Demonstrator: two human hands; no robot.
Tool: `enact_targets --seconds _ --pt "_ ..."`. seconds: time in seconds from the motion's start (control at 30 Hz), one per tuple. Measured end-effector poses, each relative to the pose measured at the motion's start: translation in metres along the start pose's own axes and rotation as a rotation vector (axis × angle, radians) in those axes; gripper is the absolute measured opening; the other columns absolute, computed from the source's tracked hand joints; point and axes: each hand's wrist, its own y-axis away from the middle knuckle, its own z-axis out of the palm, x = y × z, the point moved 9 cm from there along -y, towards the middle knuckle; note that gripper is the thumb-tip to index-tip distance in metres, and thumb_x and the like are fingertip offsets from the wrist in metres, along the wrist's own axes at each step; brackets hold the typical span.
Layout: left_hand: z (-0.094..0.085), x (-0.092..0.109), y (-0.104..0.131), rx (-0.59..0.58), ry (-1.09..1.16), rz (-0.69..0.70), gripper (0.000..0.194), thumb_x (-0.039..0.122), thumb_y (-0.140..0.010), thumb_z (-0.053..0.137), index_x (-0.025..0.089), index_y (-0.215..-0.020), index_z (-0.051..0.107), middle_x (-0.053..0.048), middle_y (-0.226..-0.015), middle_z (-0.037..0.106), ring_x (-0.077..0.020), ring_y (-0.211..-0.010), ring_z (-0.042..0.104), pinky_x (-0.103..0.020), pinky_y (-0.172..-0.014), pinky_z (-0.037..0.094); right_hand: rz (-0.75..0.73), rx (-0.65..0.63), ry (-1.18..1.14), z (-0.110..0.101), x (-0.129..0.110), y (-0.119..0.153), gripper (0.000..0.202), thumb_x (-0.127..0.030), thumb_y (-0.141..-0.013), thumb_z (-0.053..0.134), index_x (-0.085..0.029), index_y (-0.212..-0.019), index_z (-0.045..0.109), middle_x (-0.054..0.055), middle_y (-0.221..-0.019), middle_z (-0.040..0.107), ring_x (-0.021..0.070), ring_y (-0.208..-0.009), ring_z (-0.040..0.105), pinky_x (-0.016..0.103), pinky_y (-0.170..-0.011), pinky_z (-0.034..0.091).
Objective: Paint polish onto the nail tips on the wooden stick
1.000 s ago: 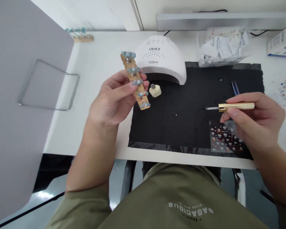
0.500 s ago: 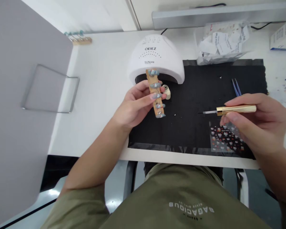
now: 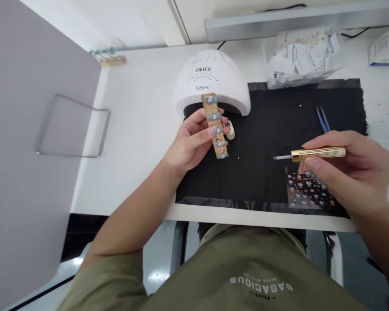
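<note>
My left hand [image 3: 194, 140] is closed on a narrow wooden nail display stand [image 3: 210, 109], with several grey-blue decorated false nails mounted along it. My thumb rests on one of the middle nails. Just behind those fingers stands a small cream bottle [image 3: 231, 130], partly hidden. Between thumb and fingers, my right hand [image 3: 359, 168] pinches a thin nail brush [image 3: 320, 153] by its ribbed gold handle; its fine tip points left over the black mat [image 3: 256, 181]. Beneath the right hand lies a clear sticker sheet [image 3: 306, 190] with small cartoon prints, partly covered.
A white nail lamp [image 3: 212, 77] stands behind my left hand. Blue tweezers [image 3: 323, 120] lie beyond my right hand. At the back are a clear box [image 3: 300, 65] of alcohol pads and a carton [image 3: 387, 45]. A metal frame [image 3: 105, 129] and another nail stand [image 3: 113, 60] sit left.
The view has shifted slightly. The nail stand in my left hand has moved a little to the right, covering more of the cream bottle. The brush stays pinched, lowered slightly.
</note>
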Motion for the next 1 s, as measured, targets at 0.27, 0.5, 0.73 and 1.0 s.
enact_targets --seconds 0.27,0.5,0.73,1.0 --pt "0.021 -0.015 0.016 -0.042 0.022 -0.152 0.041 0.033 -0.083 0.110 0.024 -0.115 0.087 -0.003 -0.109 0.087 -0.0196 -0.099 0.087 -0.031 -0.095 0.073 -0.005 0.026 0.007 -0.002 0.001 0.000 0.032 -0.015 -0.094 0.090 -0.035 -0.118 0.090 -0.003 -0.089 0.085 0.0134 -0.063 0.076 0.028 -0.056 0.065" --pt "0.042 -0.032 0.029 -0.159 0.096 -0.269 0.035 0.032 -0.090 0.104 0.024 -0.118 0.085 -0.005 -0.112 0.087 -0.0245 -0.103 0.088 -0.040 -0.099 0.075 -0.031 0.021 0.056 0.002 0.002 -0.002 0.042 -0.013 -0.087 0.093 -0.033 -0.123 0.089 0.000 -0.098 0.084 0.0137 -0.073 0.076 0.028 -0.062 0.063" --pt "0.036 -0.030 0.031 -0.138 0.119 -0.283 0.032 0.030 -0.092 0.103 0.026 -0.119 0.087 -0.003 -0.116 0.088 -0.0237 -0.108 0.089 -0.038 -0.104 0.075 -0.279 -0.104 0.128 0.020 -0.019 -0.008 0.048 -0.011 -0.087 0.087 -0.035 -0.128 0.088 0.001 -0.094 0.085 0.0188 -0.067 0.072 0.036 -0.050 0.055" --pt "0.021 -0.025 0.029 -0.055 0.100 -0.268 0.038 0.033 -0.089 0.106 0.024 -0.121 0.088 -0.004 -0.119 0.088 -0.0249 -0.113 0.089 -0.036 -0.105 0.074 -0.255 -0.239 0.245 0.027 -0.038 -0.012 0.069 -0.009 -0.085 0.081 -0.042 -0.146 0.077 0.002 -0.100 0.084 0.0235 -0.066 0.070 0.044 -0.048 0.052"
